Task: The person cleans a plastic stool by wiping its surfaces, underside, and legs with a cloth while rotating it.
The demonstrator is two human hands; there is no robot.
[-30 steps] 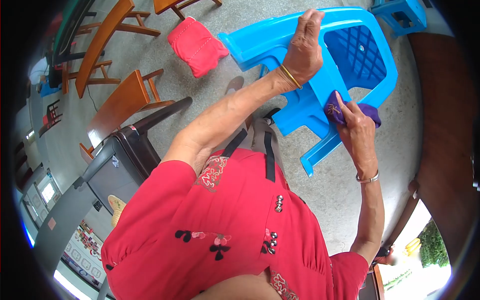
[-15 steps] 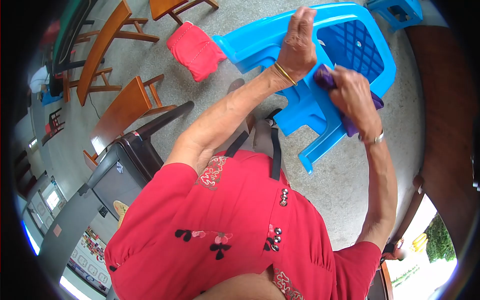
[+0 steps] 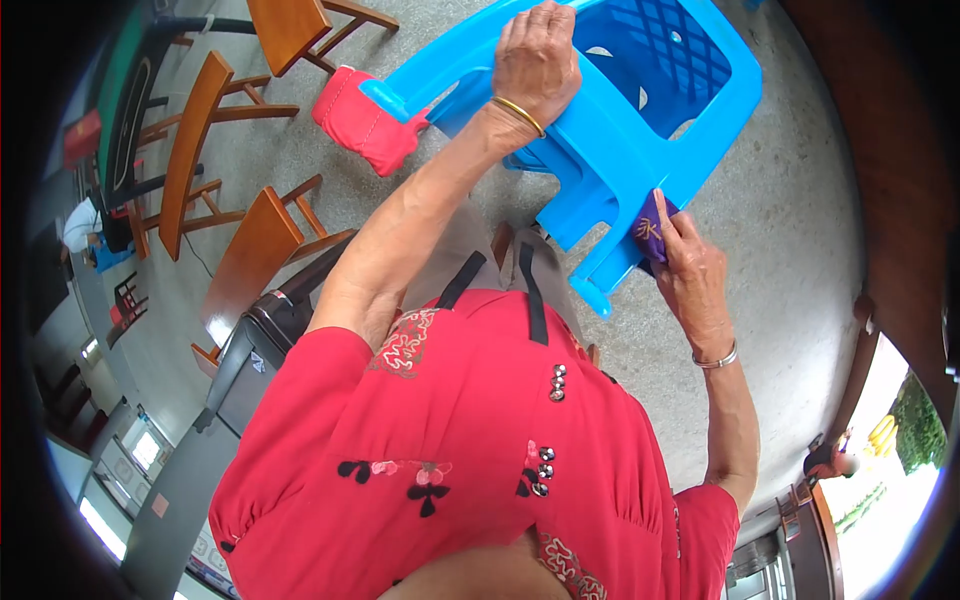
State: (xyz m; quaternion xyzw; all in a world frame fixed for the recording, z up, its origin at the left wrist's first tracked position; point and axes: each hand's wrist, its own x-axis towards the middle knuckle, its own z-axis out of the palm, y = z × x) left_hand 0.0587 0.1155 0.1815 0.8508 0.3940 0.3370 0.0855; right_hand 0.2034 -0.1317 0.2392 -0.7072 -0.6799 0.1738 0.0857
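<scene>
A blue plastic chair [image 3: 610, 135] with a lattice-patterned panel is tilted in front of me. My left hand [image 3: 538, 62] is closed over its upper edge, the fingers curled round the plastic. My right hand [image 3: 692, 270] grips a purple cloth [image 3: 652, 232] with yellowish lettering. Part of the cloth is hidden by the fingers. It presses against the chair's side near one end, with the forefinger stretched along it.
Behind the chair's left end, a red cloth-covered object [image 3: 365, 122] sits on the speckled floor [image 3: 770, 280]. Wooden benches [image 3: 255, 255] stand to the left, near a dark suitcase-like object [image 3: 275, 318]. A brown surface [image 3: 905, 170] runs along the right.
The chair has shifted left in view. My right hand has moved down along its side with the purple cloth. My left hand has gone from straighter fingers to curled ones on the edge.
</scene>
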